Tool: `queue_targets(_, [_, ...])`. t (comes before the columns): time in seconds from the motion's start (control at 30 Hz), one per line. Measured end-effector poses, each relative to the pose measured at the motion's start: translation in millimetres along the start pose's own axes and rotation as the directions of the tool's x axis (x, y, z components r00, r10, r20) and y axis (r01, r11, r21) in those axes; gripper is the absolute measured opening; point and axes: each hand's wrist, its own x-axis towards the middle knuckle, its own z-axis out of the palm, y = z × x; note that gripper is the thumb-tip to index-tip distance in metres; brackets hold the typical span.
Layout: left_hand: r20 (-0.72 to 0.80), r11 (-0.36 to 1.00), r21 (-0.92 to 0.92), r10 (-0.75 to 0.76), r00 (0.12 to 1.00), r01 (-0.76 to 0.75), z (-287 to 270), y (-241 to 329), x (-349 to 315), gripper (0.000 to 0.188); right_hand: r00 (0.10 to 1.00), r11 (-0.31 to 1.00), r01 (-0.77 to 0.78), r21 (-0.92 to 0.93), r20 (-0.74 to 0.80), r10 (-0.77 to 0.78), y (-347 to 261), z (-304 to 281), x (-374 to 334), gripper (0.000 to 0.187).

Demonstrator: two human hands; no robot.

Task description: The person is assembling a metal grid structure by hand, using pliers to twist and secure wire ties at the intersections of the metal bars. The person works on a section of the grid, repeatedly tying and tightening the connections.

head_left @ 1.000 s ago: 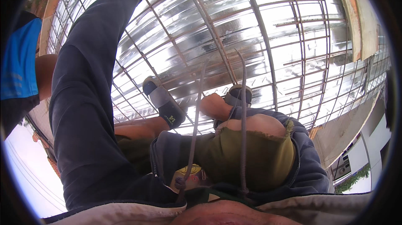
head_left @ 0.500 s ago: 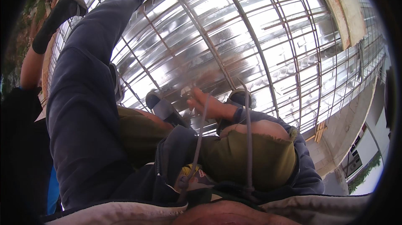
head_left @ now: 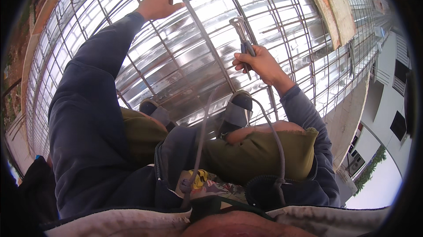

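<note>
A wide grid of steel reinforcing bars (head_left: pixel 207 56) over shiny corrugated metal decking (head_left: pixel 185 67) fills the view, stiff and heavy-looking, with the person crouched on it in sandals (head_left: pixel 235 113). The left hand (head_left: pixel 156 5) reaches far out, fingers curled around one bar, and a bar like this is probably best gripped mid-span between crossings. The right hand (head_left: pixel 260 65) is closed around the handles of metal pliers (head_left: pixel 243 38), jaws pointing upward over the mesh; the tool looks rigid, light and safest held low on the handles.
</note>
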Motion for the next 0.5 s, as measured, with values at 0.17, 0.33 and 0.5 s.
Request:
queue_targets(0.17, [-0.189,0.989,-0.123,-0.1,0.977,0.078,7,7,2,0.077,1.0,0.997,0.008,-0.083,-0.01,-0.009,-58,-26,7,0.046])
queue_targets(0.33, [-0.145,0.894,-0.447,-0.103,0.984,0.027,29,3,7,0.062,0.997,0.974,0.056,-0.218,0.057,-0.044,-161,39,-19,0.043])
queue_targets(0.5, [0.053,0.086,-0.996,0.266,0.962,0.031,-36,104,-53,0.08,0.987,0.979,0.158,-0.126,0.009,-0.159,-196,37,0,0.038])
